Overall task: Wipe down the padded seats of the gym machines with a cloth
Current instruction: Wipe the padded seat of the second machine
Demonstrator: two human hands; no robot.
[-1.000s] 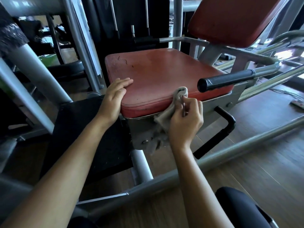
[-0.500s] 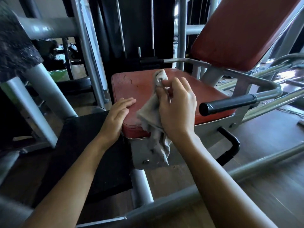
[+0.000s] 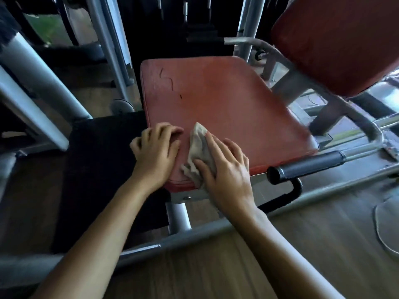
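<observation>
The red padded seat fills the middle of the head view, with the cloth, a crumpled grey-beige rag, lying on its near left part close to the front edge. The right hand lies flat on top of the cloth, fingers stretched out and slightly spread, thumb laid along the rag's near side, pressing it against the padding rather than clutching it. One peak of the cloth sticks out past the fingertips. Just to the left, the left hand rests on the seat's near left corner, fingers loosely bent onto the surface and holding nothing. A few dark scratch marks show near the far left corner of the seat. The red backrest rises at upper right, a black handle grip juts out beside the seat's right front, and a black pad sits to the left above the wooden floor
</observation>
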